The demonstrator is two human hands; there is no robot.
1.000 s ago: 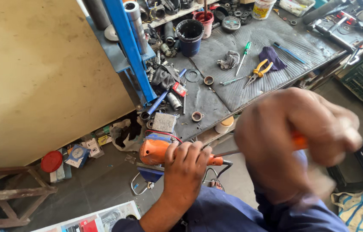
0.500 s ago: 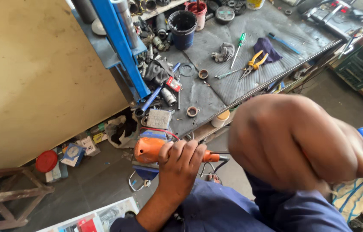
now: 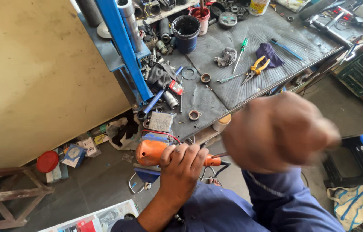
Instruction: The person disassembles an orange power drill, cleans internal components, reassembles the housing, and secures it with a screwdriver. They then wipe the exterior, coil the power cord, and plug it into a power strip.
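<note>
My left hand (image 3: 182, 165) is wrapped around the middle of an orange power tool (image 3: 149, 152), held low in front of the workbench edge. A black cord runs from the tool's rear end. My right hand (image 3: 280, 131) is a blurred closed fist close to the camera, just right of the tool. A thin metal shaft, a screwdriver (image 3: 221, 154), pokes from under the fist toward the tool's rear. Its handle is hidden inside the fist.
A dark workbench (image 3: 276, 38) carries yellow pliers (image 3: 255, 68), a green screwdriver (image 3: 241, 49), rags, metal rings and a dark blue tub (image 3: 185, 32). A blue steel post (image 3: 123, 47) rises at its left. A tan board, floor litter and a blue-black seat (image 3: 361, 159) surround me.
My right fist has shifted a little right and lower, and the orange handle seen in it earlier is now covered. My left hand keeps its grip on the orange tool.
</note>
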